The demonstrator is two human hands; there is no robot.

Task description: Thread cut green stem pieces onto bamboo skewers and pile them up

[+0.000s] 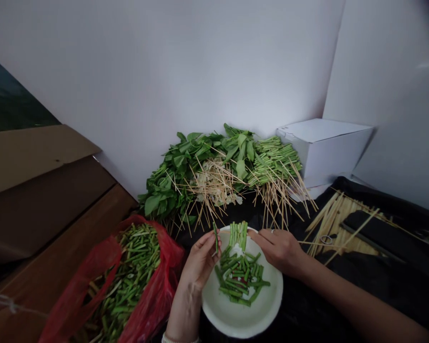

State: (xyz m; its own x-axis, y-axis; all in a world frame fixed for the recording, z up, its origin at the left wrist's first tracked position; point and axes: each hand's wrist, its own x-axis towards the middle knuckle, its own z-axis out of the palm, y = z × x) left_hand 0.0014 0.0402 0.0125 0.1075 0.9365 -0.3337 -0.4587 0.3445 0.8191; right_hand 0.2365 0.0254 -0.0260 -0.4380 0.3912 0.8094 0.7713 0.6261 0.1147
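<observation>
Head view: the left hand [200, 259] is pinched shut on one short green stem [216, 238], held upright just over the white plate's [236, 319] near rim. The right hand [280, 250] rests at the plate's far edge, fingertips towards a small bundle; I cannot tell whether it grips anything. A big heap of skewered greens [218, 176] already lies by the wall. Cut pieces [241, 278] on the plate, a full red bag [164, 295] and loose sticks [334, 219] on the counter [379, 286] remain.
</observation>
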